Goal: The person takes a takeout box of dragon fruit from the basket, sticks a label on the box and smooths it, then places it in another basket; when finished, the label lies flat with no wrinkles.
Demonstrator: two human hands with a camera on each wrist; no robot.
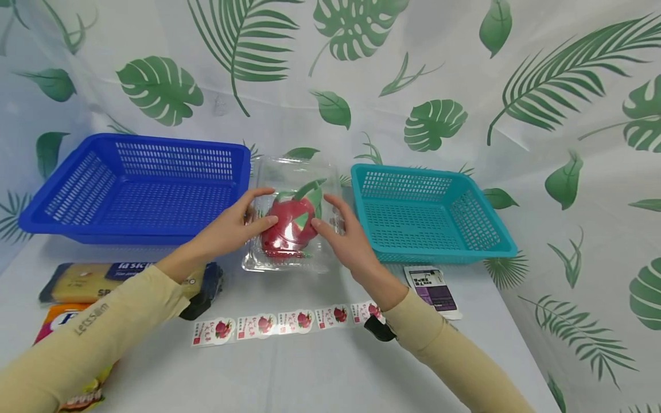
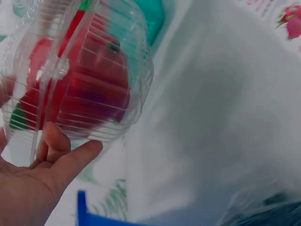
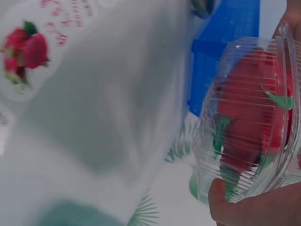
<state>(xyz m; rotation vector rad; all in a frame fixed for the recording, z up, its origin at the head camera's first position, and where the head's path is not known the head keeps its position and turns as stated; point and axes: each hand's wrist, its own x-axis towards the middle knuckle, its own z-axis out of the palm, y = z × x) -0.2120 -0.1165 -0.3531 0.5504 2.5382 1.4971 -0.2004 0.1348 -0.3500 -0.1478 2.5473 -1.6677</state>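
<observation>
A clear plastic clamshell box [image 1: 258, 263] is held between both hands in the middle of the head view. Inside it lie red dragon fruit [image 1: 284, 229] with green tips. My left hand [image 1: 232, 229] grips the box's left side, thumb over the lid; in the left wrist view, fingers of the left hand [image 2: 42, 183] reach along the ribbed wall. On the opposite side my right hand [image 1: 353, 241] grips it, thumb likewise on top. The right wrist view has the right hand [image 3: 263, 205] at the box's edge, lid and base pressed together.
A blue basket [image 1: 134, 238] stands left of the box, a teal basket [image 1: 444, 256] right. Nearer lies a strip of dragon fruit stickers [image 1: 262, 325]. A spaghetti pack [image 1: 77, 281] and an orange bag [image 1: 59, 315] lie under the left arm; a white-purple packet [image 1: 436, 292] lies right.
</observation>
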